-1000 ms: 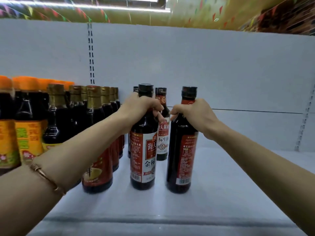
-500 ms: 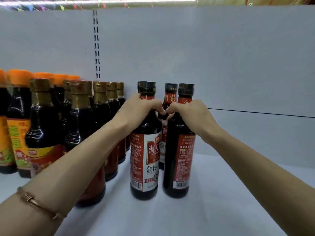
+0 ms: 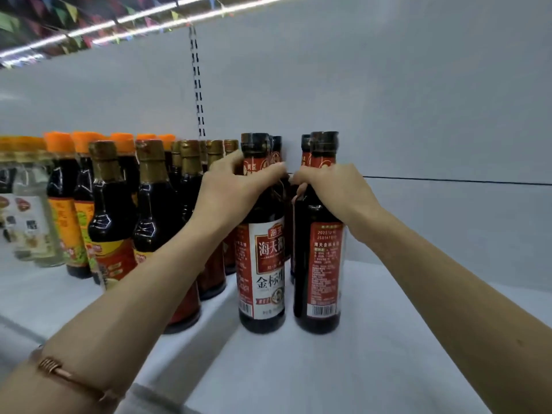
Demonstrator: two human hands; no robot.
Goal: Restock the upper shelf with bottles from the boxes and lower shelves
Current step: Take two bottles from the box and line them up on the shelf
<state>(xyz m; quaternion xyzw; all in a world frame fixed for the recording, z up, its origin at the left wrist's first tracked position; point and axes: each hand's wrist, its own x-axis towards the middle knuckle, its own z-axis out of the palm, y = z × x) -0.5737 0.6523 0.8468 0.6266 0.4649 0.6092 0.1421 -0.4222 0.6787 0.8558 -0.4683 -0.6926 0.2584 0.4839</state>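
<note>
Two dark bottles stand side by side on the white shelf point(image 3: 343, 369): the left hand point(image 3: 236, 189) grips the neck of the left bottle point(image 3: 263, 264), and the right hand point(image 3: 334, 192) is curled round the neck of the right bottle point(image 3: 321, 270), both arms stretched forward. Two more black-capped bottles point(image 3: 304, 147) stand just behind, with gold-capped bottles point(image 3: 155, 210) and orange-capped bottles point(image 3: 64, 204) crowded to the left. A bracelet point(image 3: 59, 372) circles the left forearm, and a slotted upright point(image 3: 197, 82) runs up the white back panel.

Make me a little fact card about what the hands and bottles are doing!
left hand: grips the neck of the left front bottle
right hand: grips the neck of the right front bottle
both bottles: upright, standing on the white shelf
behind them: two more black-capped bottles
to the left: gold-capped bottles, then orange-capped bottles
left wrist: bracelet
</note>
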